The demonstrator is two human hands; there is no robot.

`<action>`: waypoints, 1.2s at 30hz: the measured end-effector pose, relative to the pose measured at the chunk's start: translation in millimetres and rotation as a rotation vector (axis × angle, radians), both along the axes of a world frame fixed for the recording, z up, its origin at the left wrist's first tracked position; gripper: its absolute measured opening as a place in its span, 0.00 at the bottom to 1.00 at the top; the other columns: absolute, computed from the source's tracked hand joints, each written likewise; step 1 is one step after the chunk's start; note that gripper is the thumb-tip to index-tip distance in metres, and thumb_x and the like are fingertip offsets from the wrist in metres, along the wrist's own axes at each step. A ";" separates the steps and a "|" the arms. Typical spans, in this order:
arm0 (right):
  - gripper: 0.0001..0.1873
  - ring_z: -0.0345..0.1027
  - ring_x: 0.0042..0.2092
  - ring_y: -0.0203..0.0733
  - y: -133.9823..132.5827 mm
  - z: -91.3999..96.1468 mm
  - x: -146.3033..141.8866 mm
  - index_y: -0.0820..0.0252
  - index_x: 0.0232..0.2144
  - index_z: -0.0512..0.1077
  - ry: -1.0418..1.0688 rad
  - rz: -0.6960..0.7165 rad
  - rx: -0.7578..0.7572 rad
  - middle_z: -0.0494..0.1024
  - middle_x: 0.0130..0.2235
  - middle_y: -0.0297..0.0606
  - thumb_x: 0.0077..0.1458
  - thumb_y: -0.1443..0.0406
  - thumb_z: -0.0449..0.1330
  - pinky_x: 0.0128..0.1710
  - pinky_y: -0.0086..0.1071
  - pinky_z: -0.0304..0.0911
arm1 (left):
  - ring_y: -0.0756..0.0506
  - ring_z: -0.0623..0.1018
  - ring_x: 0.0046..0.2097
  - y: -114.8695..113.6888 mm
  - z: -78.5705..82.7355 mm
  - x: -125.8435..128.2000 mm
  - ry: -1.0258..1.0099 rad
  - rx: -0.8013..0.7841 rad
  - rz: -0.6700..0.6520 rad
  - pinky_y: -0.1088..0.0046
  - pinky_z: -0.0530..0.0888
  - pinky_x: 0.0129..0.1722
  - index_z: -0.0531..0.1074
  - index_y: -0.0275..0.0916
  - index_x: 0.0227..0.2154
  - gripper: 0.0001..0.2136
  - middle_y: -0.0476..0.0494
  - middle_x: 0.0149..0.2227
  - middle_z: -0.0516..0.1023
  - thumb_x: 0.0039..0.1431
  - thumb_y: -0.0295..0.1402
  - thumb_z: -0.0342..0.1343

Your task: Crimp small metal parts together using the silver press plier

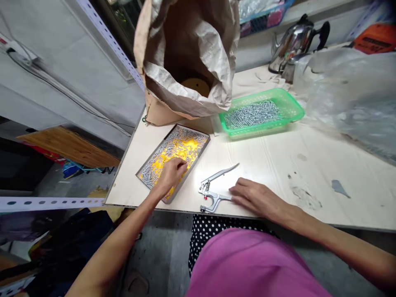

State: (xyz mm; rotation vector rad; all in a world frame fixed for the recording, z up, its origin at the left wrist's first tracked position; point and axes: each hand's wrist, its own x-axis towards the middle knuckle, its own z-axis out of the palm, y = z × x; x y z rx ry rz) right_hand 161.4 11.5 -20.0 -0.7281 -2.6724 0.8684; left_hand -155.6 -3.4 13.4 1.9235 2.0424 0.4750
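Observation:
My left hand point(173, 172) is over a shallow tray point(202, 153) with a yellow bottom, thumb and fingers pinched together. What lies between the fingertips is too small to make out. Many small silvery metal pins point(148, 173) are scattered across the tray, thickest along its left side and far end. On the table to the right lie grey snap-fastener pliers point(213, 194), their jaws pointing left and handles spread apart. My right hand point(255, 196) is closed over the end of the lower handle; the upper handle stands free. The undersides of the right fingers are hidden.
Behind the tray stands a large open paper sack point(163, 111). A green plastic basket point(235, 131) holds more metal pins. Clear plastic bags point(349, 95) and a steel kettle point(291, 43) occupy the back right. A grey scrap point(339, 187) lies right of my right hand.

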 end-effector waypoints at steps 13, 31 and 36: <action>0.10 0.65 0.35 0.39 -28.1 -13.9 4.6 0.62 0.35 0.71 -0.093 -0.099 0.056 0.71 0.36 0.41 0.66 0.67 0.51 0.35 0.32 0.59 | 0.54 0.68 0.23 -81.2 -21.6 69.5 -0.777 -0.461 0.411 0.78 0.64 0.24 0.76 0.33 0.27 0.19 0.50 0.22 0.73 0.42 0.47 0.66; 0.07 0.62 0.34 0.39 -35.5 -32.9 4.6 0.61 0.34 0.70 -0.068 -0.169 0.168 0.70 0.36 0.39 0.64 0.68 0.53 0.33 0.32 0.54 | 0.53 0.66 0.20 -62.5 -10.8 75.1 -0.525 -0.688 0.315 0.77 0.66 0.22 0.72 0.35 0.17 0.14 0.53 0.16 0.67 0.39 0.42 0.64; 0.13 0.65 0.46 0.48 -24.6 -18.0 6.6 0.62 0.45 0.70 -0.066 -0.137 0.174 0.71 0.47 0.48 0.60 0.61 0.60 0.42 0.38 0.62 | 0.53 0.66 0.20 -61.5 -10.3 76.8 -0.512 -0.701 0.315 0.76 0.66 0.22 0.71 0.35 0.17 0.14 0.53 0.15 0.67 0.39 0.43 0.63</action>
